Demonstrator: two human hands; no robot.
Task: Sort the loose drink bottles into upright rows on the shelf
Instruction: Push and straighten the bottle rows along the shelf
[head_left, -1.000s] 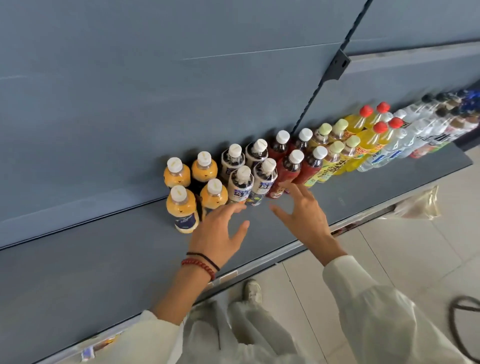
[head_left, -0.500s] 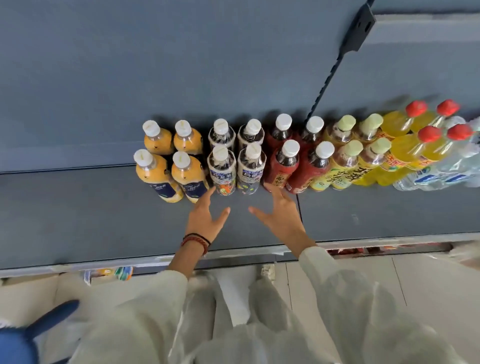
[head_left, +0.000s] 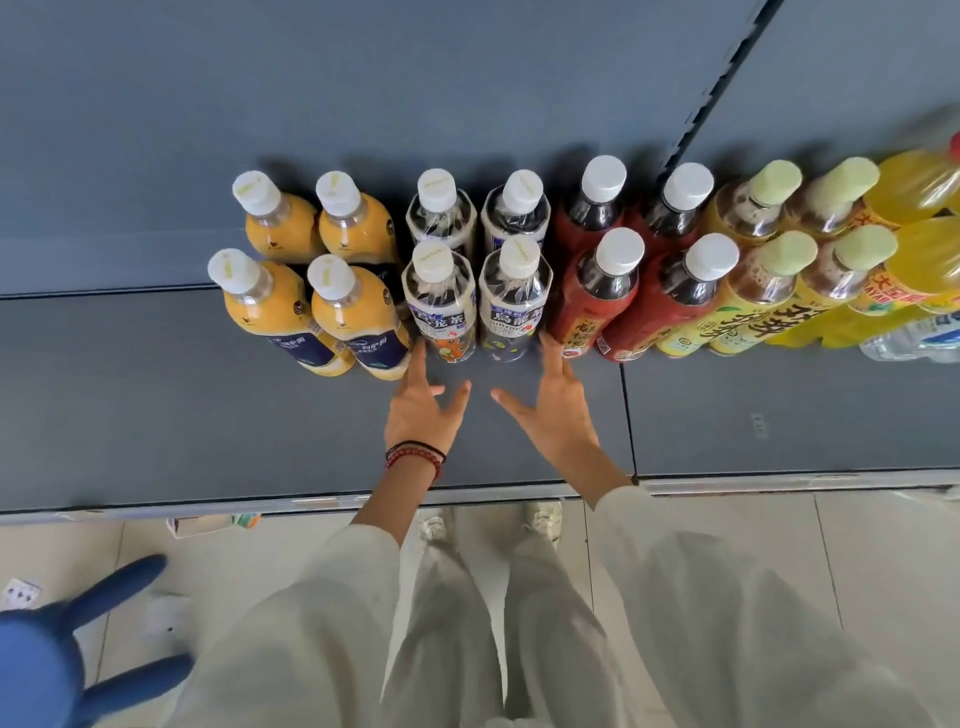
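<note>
Drink bottles stand upright in two rows on the grey shelf (head_left: 156, 405). From the left: orange juice bottles (head_left: 270, 312), white-labelled oolong tea bottles (head_left: 441, 306), red-labelled dark bottles (head_left: 597, 306), yellow-labelled tea bottles (head_left: 753, 306) with pale green caps, and clear yellow bottles (head_left: 919, 260). My left hand (head_left: 421, 410) reaches flat toward the base of the front left oolong bottle, fingertips beside it. My right hand (head_left: 558, 410) reaches with straight fingers to the gap between the front right oolong bottle (head_left: 514, 306) and a red-labelled bottle. Neither hand holds anything.
The shelf's metal front edge (head_left: 779, 480) runs across below my wrists. A blue object (head_left: 47, 660) sits on the tiled floor at lower left, with paper scraps nearby. A slotted upright (head_left: 717, 88) divides the back panel. Clear water bottles (head_left: 914, 338) sit at far right.
The view has swung more squarely over the shelf and closer. Both hands have stayed open and crept forward to the front oolong bottles' bases.
</note>
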